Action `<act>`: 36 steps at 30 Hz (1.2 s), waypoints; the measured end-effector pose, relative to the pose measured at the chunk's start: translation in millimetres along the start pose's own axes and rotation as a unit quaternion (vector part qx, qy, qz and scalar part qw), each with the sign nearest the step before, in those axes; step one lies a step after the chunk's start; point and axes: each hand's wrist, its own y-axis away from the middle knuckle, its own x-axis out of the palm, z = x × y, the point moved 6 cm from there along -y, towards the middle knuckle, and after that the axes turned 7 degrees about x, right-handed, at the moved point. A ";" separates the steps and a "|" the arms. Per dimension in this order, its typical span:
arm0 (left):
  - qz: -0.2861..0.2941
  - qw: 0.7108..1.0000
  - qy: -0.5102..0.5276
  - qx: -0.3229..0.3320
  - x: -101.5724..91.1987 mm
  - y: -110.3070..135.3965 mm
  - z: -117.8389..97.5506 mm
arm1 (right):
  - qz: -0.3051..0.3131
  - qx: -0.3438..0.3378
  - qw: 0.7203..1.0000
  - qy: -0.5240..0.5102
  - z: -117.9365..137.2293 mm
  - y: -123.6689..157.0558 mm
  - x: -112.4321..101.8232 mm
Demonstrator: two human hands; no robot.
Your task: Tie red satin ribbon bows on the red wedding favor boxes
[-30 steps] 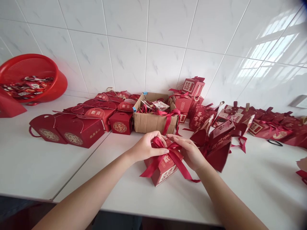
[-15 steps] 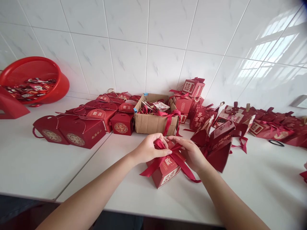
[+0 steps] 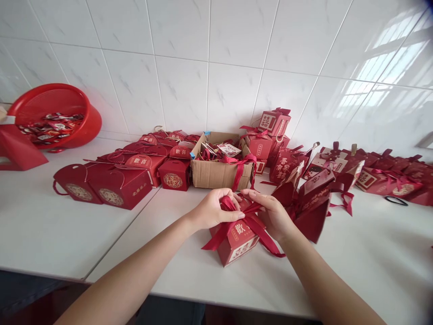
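A small red gift box with white and gold characters stands on the white table in front of me. A red ribbon crosses its top in a bow, with loose tails hanging down both sides. My left hand pinches the bow's left loop between thumb and fingers. At the bow's right side, my right hand has its fingers bent together over the ribbon, and its fingertips come close to the left hand's. The back of the box and part of the knot are hidden by my hands.
Behind the box stands an open cardboard box of ribbons and cards. Red gift boxes are grouped at left, with more upright ones at right. A red basin of wrapped sweets leans near the wall. A black ring lies far right.
The whole view has shifted slightly, so things appear a little further right. Both hands keep their hold on the ribbon bow, with hardly any movement.
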 end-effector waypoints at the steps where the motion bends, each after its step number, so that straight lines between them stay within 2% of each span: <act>1: 0.002 1.000 -0.001 0.000 0.4 -0.1 -0.2 | 0.002 0.005 1.000 -0.003 -0.8 -0.2 0.1; 7: -0.002 1.000 0.001 0.007 0.8 -1.4 -2.7 | 0.032 0.054 0.997 -0.049 -8.3 -1.6 2.4; 17: 0.001 1.000 0.005 0.005 3.6 -1.2 -1.9 | 0.005 0.065 0.994 -0.090 -12.5 -0.5 0.9; 21: 0.004 1.000 0.003 0.003 0.2 -0.6 -1.8 | 0.010 -0.028 0.999 -0.033 -4.5 -1.0 1.8; 23: 0.012 1.000 0.011 -0.002 -1.5 -0.4 -0.9 | 0.012 -0.054 0.998 -0.014 -3.0 -1.4 2.4; 28: 0.029 0.995 0.098 -0.014 -0.1 -0.2 1.2 | 0.042 0.015 0.996 -0.083 -10.6 -4.2 4.7; 34: 0.069 0.978 0.192 -0.036 9.2 0.5 0.3 | 0.032 0.035 0.993 -0.110 -12.0 -5.4 4.6; 36: 0.070 0.969 0.230 -0.057 9.8 0.8 3.3 | 0.006 0.010 0.994 -0.112 -10.4 -7.1 0.5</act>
